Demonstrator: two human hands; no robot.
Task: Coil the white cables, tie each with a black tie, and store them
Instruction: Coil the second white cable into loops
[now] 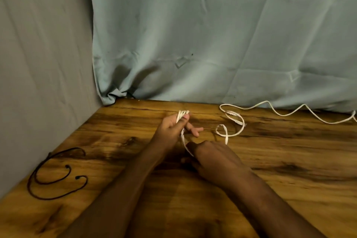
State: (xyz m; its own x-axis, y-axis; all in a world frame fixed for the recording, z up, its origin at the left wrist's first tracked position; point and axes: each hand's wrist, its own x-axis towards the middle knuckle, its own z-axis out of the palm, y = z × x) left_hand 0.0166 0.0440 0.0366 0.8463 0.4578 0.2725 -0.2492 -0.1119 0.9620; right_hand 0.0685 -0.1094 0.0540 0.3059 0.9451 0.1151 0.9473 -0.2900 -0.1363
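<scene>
Slippage of the wound loops is the main risk: the left hand [173,124] pinches the coil [182,115] under its thumb only, so a hard pull could fan the turns out. The right hand [214,157], fingers curled, grasps the white cable [186,145] just below the left; its grip is partly hidden. Beyond the right hand, the loose run [229,135] twists and could kink. Black ties [58,179] lie well apart, left of the left hand.

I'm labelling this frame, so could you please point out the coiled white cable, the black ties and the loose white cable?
coiled white cable [182,115]: head view, loops above the thumb.
black ties [58,181]: head view, inner curve.
loose white cable [278,112]: head view, wavy stretch.
</scene>
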